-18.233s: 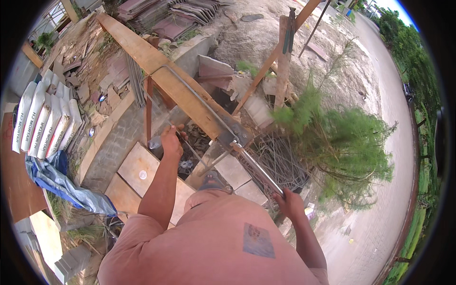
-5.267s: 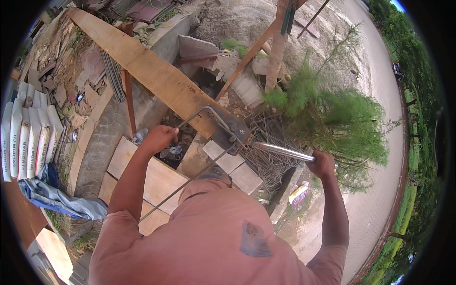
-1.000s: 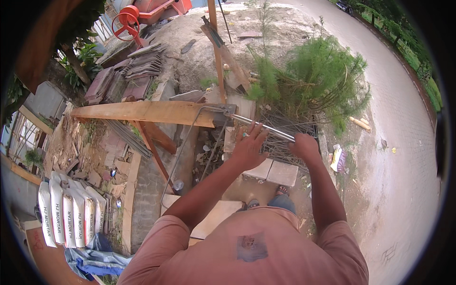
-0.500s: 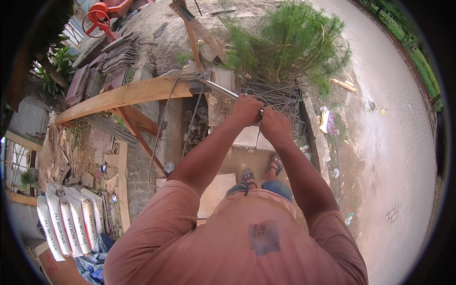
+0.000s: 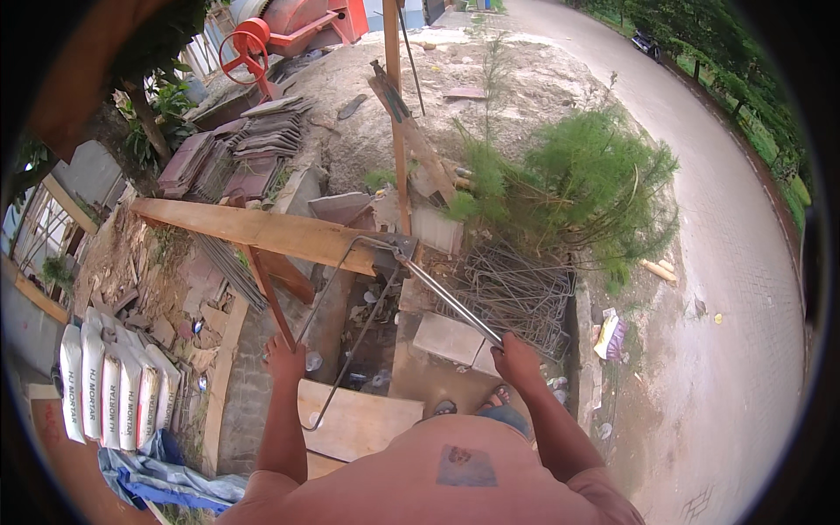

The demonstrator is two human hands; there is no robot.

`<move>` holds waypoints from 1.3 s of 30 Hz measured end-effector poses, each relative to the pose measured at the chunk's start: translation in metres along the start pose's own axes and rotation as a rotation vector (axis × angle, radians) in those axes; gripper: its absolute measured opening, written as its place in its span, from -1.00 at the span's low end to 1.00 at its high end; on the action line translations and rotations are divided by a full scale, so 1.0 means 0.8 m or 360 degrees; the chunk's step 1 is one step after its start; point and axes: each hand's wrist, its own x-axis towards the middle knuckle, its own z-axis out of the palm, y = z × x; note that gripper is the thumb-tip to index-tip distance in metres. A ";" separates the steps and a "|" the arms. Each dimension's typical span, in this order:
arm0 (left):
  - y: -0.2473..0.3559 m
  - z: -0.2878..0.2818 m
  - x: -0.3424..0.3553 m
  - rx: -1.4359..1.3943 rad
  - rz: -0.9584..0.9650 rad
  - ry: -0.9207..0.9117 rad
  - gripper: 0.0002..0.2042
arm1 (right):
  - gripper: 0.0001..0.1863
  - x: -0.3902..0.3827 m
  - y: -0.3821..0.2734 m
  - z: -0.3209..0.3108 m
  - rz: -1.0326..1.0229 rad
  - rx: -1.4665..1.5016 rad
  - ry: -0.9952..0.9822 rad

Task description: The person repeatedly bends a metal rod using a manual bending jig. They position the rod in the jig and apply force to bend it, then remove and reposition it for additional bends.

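A thin steel rod [image 5: 357, 354], bent into an angular loop, runs from the end of a wooden beam [image 5: 254, 230] down toward me. My left hand [image 5: 284, 359] is closed round the loop's left side, beside a brown wooden leg [image 5: 267, 293]; its fingers partly hide the grip. With my right hand [image 5: 518, 360] I grip the near end of a shiny metal bending bar [image 5: 451, 300]. The bar's far end meets the rod at a dark metal plate [image 5: 394, 251] on the beam's end. A short stretch of thin rod shows beside my right hand.
A heap of bent steel rods [image 5: 516, 293] lies beyond my right hand, below a green bush [image 5: 586, 188]. White bags [image 5: 118, 385] stand at the left. Stacked tiles [image 5: 254, 144] and a red mixer [image 5: 297, 31] are farther off. A pale board [image 5: 359, 418] lies below the loop.
My left hand has left the bending bar and moved left and down onto the bent rod. My right hand stays on the bar. The view has shifted, showing more ground ahead.
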 end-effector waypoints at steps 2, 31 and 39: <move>-0.060 0.004 -0.006 -0.0223 -0.0311 -0.0366 -0.50 | -0.62 0.016 0.013 0.005 0.0023 0.0092 -0.0105; 0.347 -0.120 -0.295 -0.0051 -0.0130 -0.0489 -0.61 | -0.59 -0.091 0.642 -0.034 0.1205 -0.0414 -0.0971; 0.490 0.031 -0.184 0.0095 0.0751 -0.0666 -0.60 | -0.54 -0.158 0.666 -0.038 0.1384 -0.0122 -0.0822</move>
